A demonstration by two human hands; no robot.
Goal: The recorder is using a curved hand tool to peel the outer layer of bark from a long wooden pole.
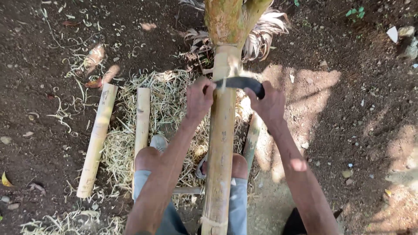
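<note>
Here, the bamboo pole point(221, 139) runs between your knees, its far end butted against the tree trunk point(226, 19) so it can't slide. The curved blade point(237, 81) lies across it near the top. Your right hand point(271, 103) is clenched on the handle; your left hand point(199, 98) pinches the tip, steadying both ends. Two peeled poles point(96, 139) lie left on the shavings point(167, 93).

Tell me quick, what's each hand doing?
Left hand: closed on the blade end of the curved knife, against the bamboo pole.
Right hand: closed on the knife's handle.
</note>
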